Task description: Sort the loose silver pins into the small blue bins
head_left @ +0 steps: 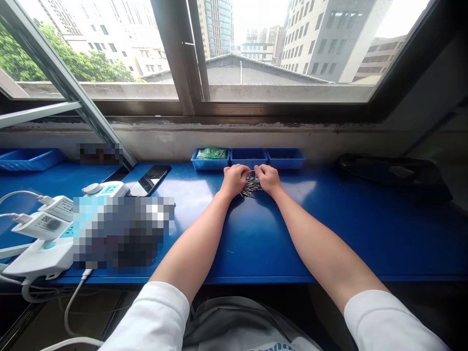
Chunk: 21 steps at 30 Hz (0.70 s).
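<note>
A small pile of thin, dark metal pieces, perhaps screws or pins, lies on the blue tabletop. My left hand is closed at the pile's left side, fingertips pinched near its far edge. On the opposite side my right hand is closed in the same way, its fingertips close to the left ones. What either hand pinches is too small to make out. Just beyond stand three blue bins: a left bin with green-tinted plastic bags, a middle bin and a right bin with dark contents.
To the left lie a phone and a white power strip with plugged chargers and cables. A blurred patch hides something beside them. A blue tray sits far left, a black bag far right. Behind runs the window wall.
</note>
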Motion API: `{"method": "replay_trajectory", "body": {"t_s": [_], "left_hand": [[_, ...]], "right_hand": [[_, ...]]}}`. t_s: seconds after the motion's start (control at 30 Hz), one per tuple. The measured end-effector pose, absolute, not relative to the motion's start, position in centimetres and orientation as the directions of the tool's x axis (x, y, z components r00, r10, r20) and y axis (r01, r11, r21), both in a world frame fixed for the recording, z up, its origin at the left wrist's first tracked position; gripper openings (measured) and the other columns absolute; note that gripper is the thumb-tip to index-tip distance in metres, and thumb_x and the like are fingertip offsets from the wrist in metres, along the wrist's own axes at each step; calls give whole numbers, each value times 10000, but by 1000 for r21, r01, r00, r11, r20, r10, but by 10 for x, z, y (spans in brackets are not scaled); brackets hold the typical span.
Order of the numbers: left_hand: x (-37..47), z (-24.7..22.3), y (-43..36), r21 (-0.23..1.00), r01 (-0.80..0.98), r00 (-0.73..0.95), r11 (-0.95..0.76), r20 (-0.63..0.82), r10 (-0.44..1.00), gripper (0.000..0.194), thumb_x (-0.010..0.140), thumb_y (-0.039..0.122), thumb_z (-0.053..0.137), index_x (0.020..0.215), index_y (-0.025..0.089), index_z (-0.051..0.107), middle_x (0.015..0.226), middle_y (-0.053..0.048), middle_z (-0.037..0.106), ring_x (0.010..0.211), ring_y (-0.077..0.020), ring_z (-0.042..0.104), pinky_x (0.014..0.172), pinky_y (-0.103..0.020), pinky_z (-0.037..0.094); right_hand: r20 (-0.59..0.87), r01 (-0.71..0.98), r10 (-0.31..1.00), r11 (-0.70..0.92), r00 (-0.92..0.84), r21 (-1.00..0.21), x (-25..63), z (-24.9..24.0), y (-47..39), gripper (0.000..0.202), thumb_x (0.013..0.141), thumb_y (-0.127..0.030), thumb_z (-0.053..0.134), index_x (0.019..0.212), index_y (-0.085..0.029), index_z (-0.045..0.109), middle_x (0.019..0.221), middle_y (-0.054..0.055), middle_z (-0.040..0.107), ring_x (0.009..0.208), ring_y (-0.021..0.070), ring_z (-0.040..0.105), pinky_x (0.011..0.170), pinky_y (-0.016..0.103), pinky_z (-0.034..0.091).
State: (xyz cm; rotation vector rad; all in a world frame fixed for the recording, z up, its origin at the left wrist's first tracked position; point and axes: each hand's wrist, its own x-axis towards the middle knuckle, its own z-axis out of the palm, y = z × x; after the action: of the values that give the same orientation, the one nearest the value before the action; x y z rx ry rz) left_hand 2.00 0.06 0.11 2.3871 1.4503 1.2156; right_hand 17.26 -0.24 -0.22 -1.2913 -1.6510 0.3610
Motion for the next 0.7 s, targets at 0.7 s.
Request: {"method": "replay_trajectory", "body": {"t_s": [0.7], "left_hand": [[18, 9, -8, 427, 791, 212, -438, 480, 851, 231, 891, 226, 425, 871, 227, 655, 943, -29, 681, 971, -191, 574, 882, -365, 301]], "right_hand": [[471, 334, 882, 435, 29, -836, 176, -2, -3, 164, 696, -329, 623, 707, -197, 720, 745, 29, 700, 774, 201, 625, 749, 320, 481]]}}
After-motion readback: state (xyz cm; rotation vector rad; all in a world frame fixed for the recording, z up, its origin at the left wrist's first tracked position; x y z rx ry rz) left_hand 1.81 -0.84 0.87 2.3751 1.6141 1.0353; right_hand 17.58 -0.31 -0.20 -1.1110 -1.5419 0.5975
